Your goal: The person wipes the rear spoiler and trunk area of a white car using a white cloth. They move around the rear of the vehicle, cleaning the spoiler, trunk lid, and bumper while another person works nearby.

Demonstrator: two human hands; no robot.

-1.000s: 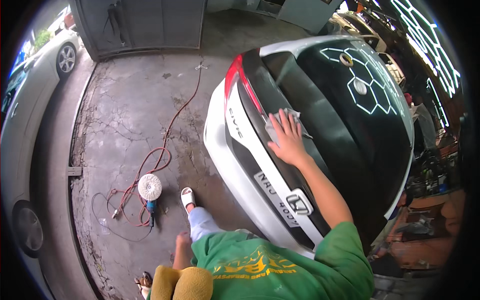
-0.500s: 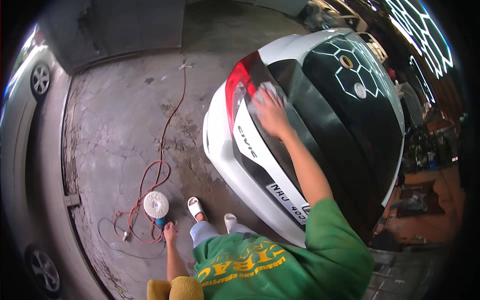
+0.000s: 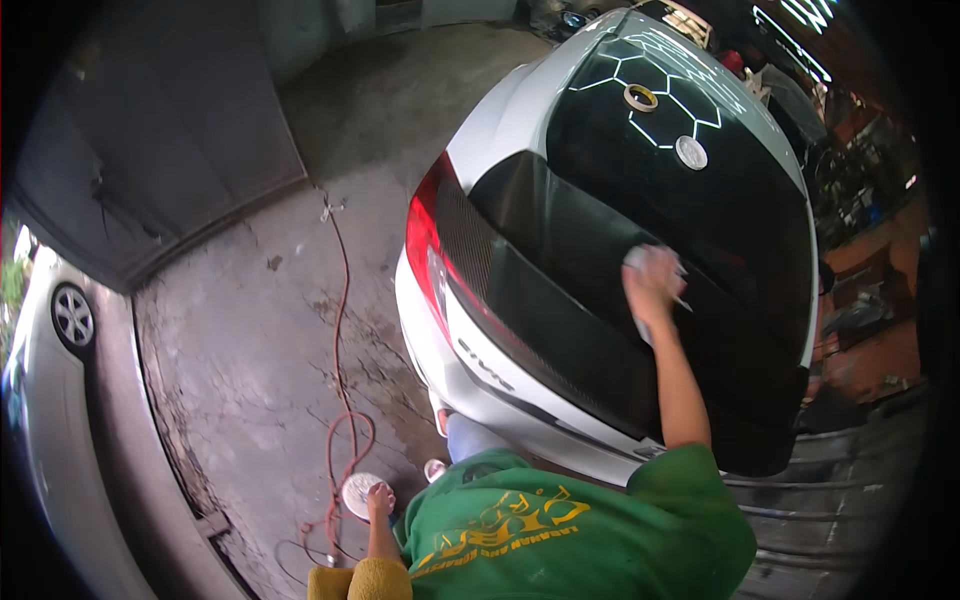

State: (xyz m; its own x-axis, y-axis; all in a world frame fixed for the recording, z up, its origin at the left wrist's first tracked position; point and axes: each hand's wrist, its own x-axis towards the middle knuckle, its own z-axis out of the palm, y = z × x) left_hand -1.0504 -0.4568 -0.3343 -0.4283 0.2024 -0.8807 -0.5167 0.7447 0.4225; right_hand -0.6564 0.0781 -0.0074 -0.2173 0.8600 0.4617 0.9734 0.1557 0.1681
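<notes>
With its palm on a pale grey cloth (image 3: pixel 640 262), my right hand (image 3: pixel 655 285) rests on the dark trunk lid (image 3: pixel 560 250) of a white car. Hand and cloth are a little blurred. Low on my left side, my left hand (image 3: pixel 380 500) is closed on a polisher with a round white wool pad (image 3: pixel 360 494); the pad faces up and most of the tool's body is hidden. The car's red tail light (image 3: pixel 424 225) lies left of the lid. A roll of tape (image 3: pixel 640 97) and a round white lid or disc (image 3: pixel 691 152) sit on the rear window.
A red cord (image 3: pixel 343 350) runs across the cracked concrete floor and loops near my feet. Another light-coloured car (image 3: pixel 50 400) stands at far left, below a grey metal door (image 3: pixel 150 150). A mustard-coloured towel (image 3: pixel 360 580) lies at the lower edge.
My right hand and the cloth have moved right, from the tail light corner onto the dark trunk lid. The polisher stays in my left hand. The view has shifted.
</notes>
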